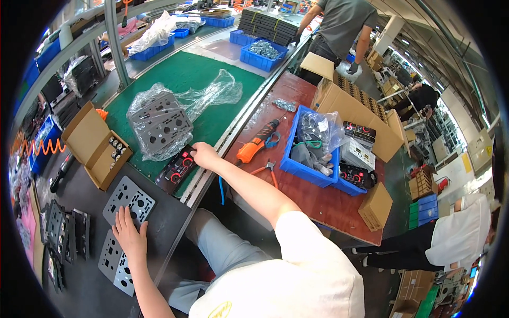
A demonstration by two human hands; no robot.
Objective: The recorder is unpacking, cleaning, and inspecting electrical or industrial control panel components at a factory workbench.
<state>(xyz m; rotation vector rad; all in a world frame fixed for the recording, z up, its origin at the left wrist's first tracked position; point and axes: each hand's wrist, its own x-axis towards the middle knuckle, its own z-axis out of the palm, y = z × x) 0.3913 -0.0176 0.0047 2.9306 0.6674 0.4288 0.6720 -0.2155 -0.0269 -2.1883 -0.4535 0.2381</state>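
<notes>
My left hand (pixel 129 236) lies with fingers stretched out over two grey metal plates with cutouts (pixel 124 200), which rest on the dark bench. My right hand (pixel 204 155) grips the upper right end of a black and red electronic panel (pixel 175 168) at the green mat's near edge. Just beyond that panel, grey plates in clear plastic wrap (pixel 159 124) lie on the mat. Left of them an open cardboard box (pixel 95 138) holds several small silver parts.
Black parts (pixel 69 233) lie far left. A red board (pixel 334 206) at right holds an orange power tool (pixel 249 148), pliers (pixel 268 168), blue bins (pixel 291 164) and cartons (pixel 376 206). Co-workers stand at top (pixel 339 26) and right (pixel 456 233). A metal post (pixel 114 47) rises behind the mat.
</notes>
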